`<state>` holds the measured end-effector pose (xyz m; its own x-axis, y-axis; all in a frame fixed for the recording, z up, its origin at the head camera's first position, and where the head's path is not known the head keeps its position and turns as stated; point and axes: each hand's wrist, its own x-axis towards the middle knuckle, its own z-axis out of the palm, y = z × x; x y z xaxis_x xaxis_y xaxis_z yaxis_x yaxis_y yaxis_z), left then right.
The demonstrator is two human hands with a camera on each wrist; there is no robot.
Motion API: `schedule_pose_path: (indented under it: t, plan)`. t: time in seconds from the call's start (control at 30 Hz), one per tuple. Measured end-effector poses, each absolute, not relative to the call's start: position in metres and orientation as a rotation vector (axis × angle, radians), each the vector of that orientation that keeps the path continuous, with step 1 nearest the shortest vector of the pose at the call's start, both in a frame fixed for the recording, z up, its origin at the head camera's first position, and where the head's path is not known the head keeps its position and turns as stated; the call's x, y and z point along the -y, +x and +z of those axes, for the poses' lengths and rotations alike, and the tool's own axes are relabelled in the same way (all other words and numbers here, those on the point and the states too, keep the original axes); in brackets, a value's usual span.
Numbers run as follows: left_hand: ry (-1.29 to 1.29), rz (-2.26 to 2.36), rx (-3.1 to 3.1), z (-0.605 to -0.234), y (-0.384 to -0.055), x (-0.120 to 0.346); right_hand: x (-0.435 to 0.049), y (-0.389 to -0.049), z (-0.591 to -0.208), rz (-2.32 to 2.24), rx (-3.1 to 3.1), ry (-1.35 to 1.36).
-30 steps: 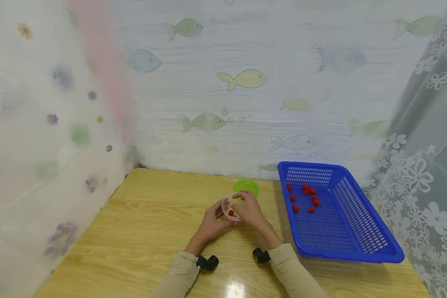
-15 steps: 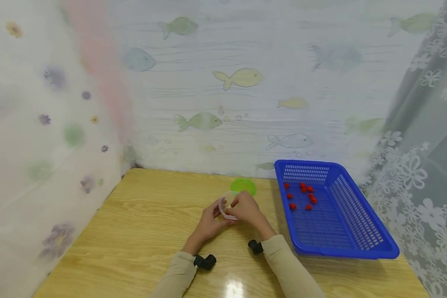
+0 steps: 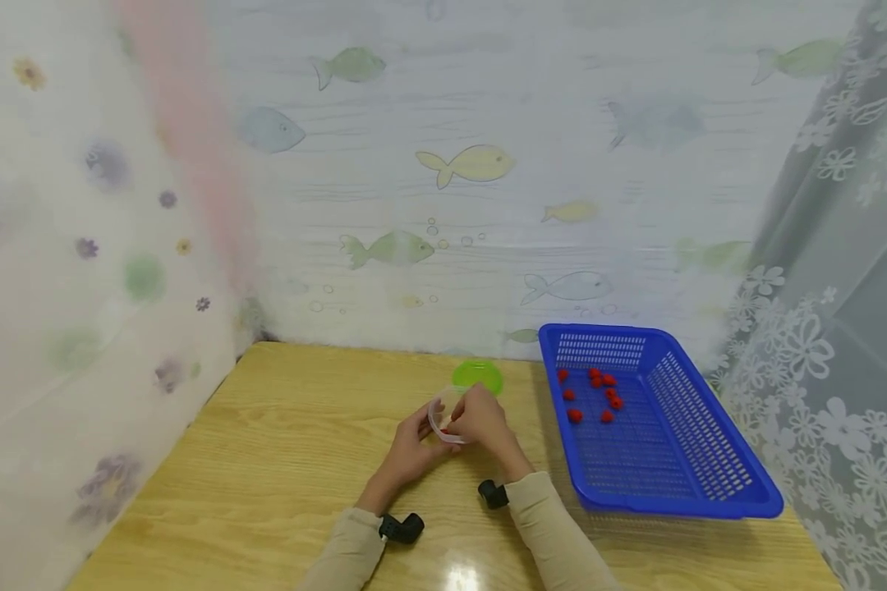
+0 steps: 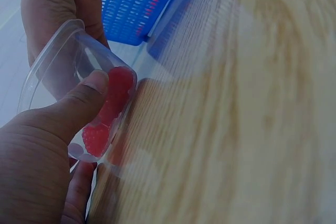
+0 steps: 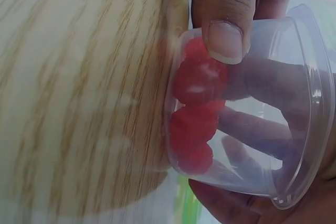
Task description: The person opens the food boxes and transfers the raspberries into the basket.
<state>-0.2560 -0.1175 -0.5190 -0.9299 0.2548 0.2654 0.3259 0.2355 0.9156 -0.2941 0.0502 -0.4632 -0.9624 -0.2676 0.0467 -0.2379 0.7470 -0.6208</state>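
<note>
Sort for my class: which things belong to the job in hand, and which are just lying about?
Part of the job:
left hand, holding the clear cup
right hand, partly inside it
red berries in the cup
probably the blue basket with more berries

Just lying about:
green lid, unheld, possibly the cup's
fish-patterned backdrop

Berries (image 5: 193, 129) in cup (image 5: 315, 93), lid (image 3: 480, 375) behind, basket (image 3: 658, 451) to the right.

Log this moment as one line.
left hand: holds clear cup | right hand: reaches inside, at red berries | green lid: beyond cup
</note>
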Motion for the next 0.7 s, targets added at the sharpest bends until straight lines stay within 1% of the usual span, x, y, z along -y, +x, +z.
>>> schedule_pose_path:
  t: [0.3,0.7]
  plan:
    - [-0.595,-1.813,2.423,-0.5168,-0.2606,0.1182,-0.0499,-0.301,-0.4639,-1.013,-2.893,-0.383]
    - [-0.559,-1.852,2.421,-0.5241,-0.2575,0.119,-0.0485,-0.296,-0.471,-1.083,-2.903,-0.325]
